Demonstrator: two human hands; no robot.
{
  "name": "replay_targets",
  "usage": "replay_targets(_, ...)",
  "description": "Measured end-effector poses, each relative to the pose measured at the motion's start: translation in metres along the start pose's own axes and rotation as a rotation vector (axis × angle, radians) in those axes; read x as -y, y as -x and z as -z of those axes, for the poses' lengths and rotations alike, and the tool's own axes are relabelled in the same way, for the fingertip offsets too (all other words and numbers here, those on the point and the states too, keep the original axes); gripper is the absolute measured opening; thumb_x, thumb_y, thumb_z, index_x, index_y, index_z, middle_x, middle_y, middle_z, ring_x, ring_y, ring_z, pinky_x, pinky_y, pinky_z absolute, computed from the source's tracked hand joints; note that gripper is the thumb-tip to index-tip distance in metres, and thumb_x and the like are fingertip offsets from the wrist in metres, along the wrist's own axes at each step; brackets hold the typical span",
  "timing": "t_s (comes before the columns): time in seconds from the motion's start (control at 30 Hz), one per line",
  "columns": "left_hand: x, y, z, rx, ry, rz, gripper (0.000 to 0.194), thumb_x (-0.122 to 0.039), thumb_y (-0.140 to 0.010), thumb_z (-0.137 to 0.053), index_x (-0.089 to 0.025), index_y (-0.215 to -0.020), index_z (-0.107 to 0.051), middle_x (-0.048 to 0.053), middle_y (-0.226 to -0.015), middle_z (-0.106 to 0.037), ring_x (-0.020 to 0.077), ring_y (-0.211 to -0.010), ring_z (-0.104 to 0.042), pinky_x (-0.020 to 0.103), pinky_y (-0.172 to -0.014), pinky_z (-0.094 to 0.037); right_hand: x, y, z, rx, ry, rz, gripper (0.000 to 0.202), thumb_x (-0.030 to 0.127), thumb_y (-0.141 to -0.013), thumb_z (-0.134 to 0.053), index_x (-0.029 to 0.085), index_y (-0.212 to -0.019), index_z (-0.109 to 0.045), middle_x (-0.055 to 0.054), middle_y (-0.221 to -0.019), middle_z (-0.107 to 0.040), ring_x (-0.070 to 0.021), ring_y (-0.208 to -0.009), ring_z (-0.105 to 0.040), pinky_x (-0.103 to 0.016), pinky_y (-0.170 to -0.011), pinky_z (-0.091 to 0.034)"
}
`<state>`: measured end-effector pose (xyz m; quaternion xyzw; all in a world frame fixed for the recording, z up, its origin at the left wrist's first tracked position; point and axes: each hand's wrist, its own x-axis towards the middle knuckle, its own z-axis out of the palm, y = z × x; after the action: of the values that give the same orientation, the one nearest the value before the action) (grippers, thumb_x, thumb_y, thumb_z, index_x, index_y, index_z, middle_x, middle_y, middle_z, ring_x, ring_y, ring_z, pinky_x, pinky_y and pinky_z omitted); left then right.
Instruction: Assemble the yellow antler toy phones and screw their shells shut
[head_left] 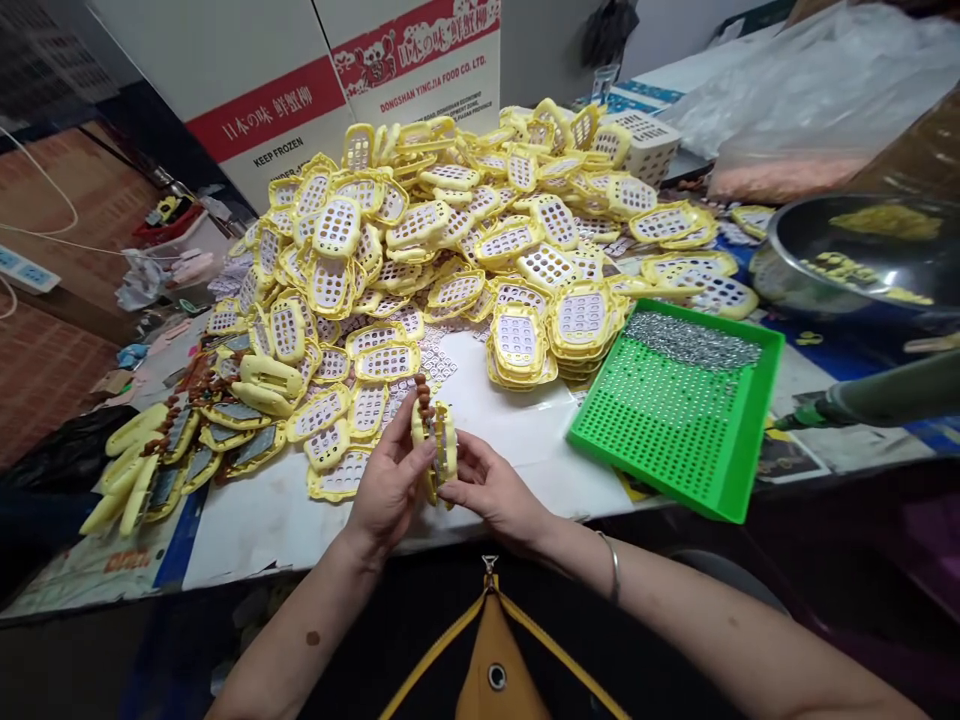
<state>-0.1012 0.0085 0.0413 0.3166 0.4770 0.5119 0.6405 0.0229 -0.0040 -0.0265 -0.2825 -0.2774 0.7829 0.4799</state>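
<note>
Near the table's front edge, my left hand (391, 482) and my right hand (491, 487) grip a small yellow plastic piece (448, 445) between them. It is upright, with a brown beaded strip (424, 400) along its left side and a grey part in its middle. The fingers of both hands are wrapped round it, one hand on each side. Behind and left of the hands lies a big heap of yellow-rimmed plates with white perforated centres (420, 225). Several yellow pieces with grey insides and brown strips (180, 440) lie at the left.
A green perforated tray (731, 430) with small metal parts (694, 340) stands at the right, beside stacked yellow plates (519, 340). A metal bowl (780, 260) and a dark tool (885, 395) are further right. White cartons (420, 80) stand behind the heap.
</note>
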Motion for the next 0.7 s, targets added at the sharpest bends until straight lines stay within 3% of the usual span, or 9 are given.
replay_targets(0.3, 0.006, -0.003, -0.004, 0.091, -0.136, 0.0, 0.06, -0.019, -0.07, -0.078, -0.033, -0.125, -0.061, 0.001, -0.14, -0.054, 0.0187, -0.13, -0.048, 0.023, -0.104, -0.04, 0.001, 0.003, 0.001, -0.033, 0.023, 0.016, 0.08, 0.023, -0.054, -0.087, 0.026, -0.124, -0.049, -0.005, -0.112, -0.061, -0.0205, -0.102, -0.062, -0.038, -0.087, -0.052)
replay_targets(0.4, 0.006, -0.001, -0.004, 0.135, -0.178, -0.009, 0.063, -0.022, -0.069, -0.08, -0.034, -0.127, -0.059, 0.0, -0.141, -0.053, 0.0193, -0.133, -0.045, 0.023, -0.106, -0.037, 0.003, 0.003, 0.002, -0.015, 0.013, 0.01, 0.074, 0.026, -0.057, -0.086, 0.025, -0.122, -0.051, -0.006, -0.112, -0.062, -0.0201, -0.098, -0.062, -0.034, -0.077, -0.054)
replay_targets(0.53, 0.001, 0.0, -0.002, 0.16, -0.142, -0.04, 0.062, -0.032, -0.068, -0.08, -0.03, -0.127, -0.06, 0.003, -0.144, -0.05, 0.0207, -0.138, -0.038, 0.023, -0.109, -0.033, 0.005, 0.004, 0.007, 0.041, 0.024, 0.01, 0.067, 0.031, -0.058, -0.086, 0.023, -0.117, -0.057, -0.004, -0.108, -0.065, -0.019, -0.097, -0.062, -0.032, -0.08, -0.052)
replay_targets(0.6, 0.0, -0.002, 0.002, 0.148, -0.089, 0.021, 0.059, -0.035, -0.067, -0.081, -0.026, -0.123, -0.063, 0.007, -0.135, -0.058, 0.0218, -0.13, -0.048, 0.025, -0.103, -0.04, 0.008, 0.006, 0.01, 0.142, 0.035, -0.002, 0.06, 0.039, -0.06, -0.084, 0.021, -0.112, -0.06, -0.003, -0.101, -0.066, -0.0183, -0.094, -0.061, -0.031, -0.08, -0.051)
replay_targets(0.7, 0.001, -0.004, 0.008, 0.171, -0.022, 0.202, 0.051, -0.036, -0.058, -0.086, -0.018, -0.103, -0.07, 0.01, -0.104, -0.073, 0.0225, -0.091, -0.069, 0.028, -0.08, -0.054, 0.019, 0.01, 0.014, 0.345, 0.275, 0.021, 0.05, 0.059, -0.073, -0.067, 0.017, -0.1, -0.062, -0.003, -0.09, -0.066, -0.0177, -0.084, -0.06, -0.03, -0.074, -0.05)
